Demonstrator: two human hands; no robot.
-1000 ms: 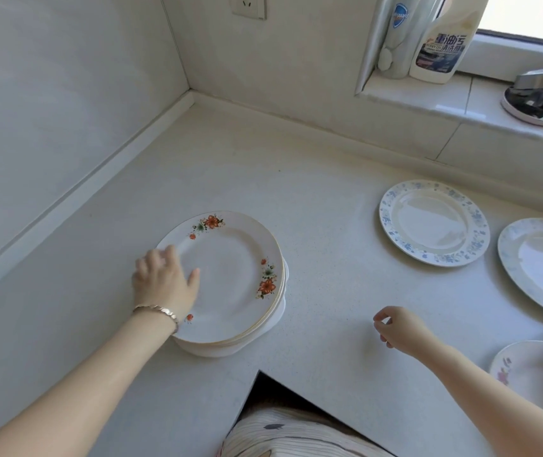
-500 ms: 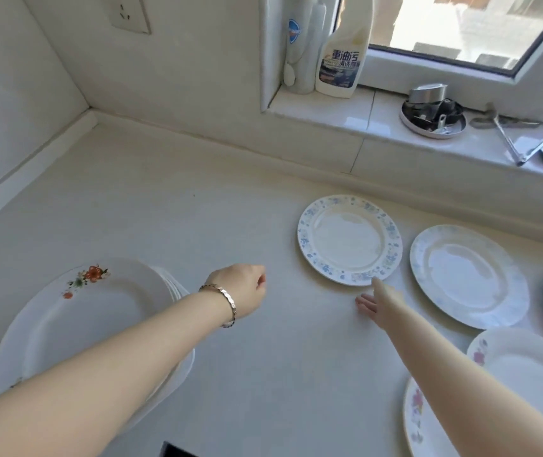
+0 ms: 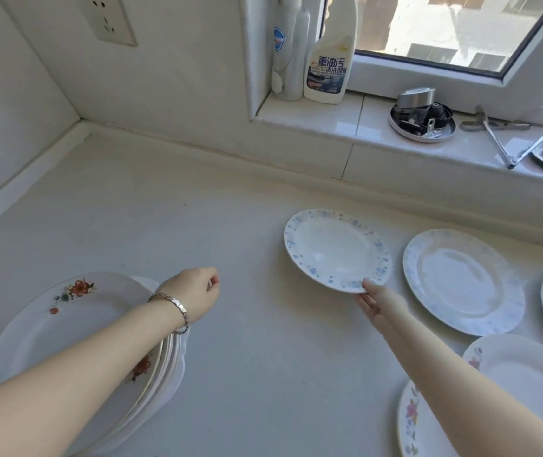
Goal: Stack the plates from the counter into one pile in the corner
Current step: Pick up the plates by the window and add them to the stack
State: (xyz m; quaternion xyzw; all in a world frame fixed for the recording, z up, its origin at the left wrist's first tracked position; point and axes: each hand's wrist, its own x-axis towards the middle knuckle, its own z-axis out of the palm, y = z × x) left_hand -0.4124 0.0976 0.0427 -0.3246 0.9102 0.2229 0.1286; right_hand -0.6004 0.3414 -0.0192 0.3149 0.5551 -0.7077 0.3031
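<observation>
We note a matte, pale desk [image 3: 237,374] with a pile of plates [image 3: 75,351] at lower left: round glazed white plates, the top one with red-orange flower sprays, the rims stepped at the pile's right edge. The left hand [image 3: 194,293] hangs above the desk, fingers curled loosely, gripping nothing; a metal link bracelet [image 3: 174,306] is on its wrist. The right hand [image 3: 377,300] grips the near rim of a blue-flowered plate [image 3: 336,250], thumb on top. Beside it lies a paler blue-rimmed plate [image 3: 463,280]; a pink-flowered plate [image 3: 527,374] lies nearer.
</observation>
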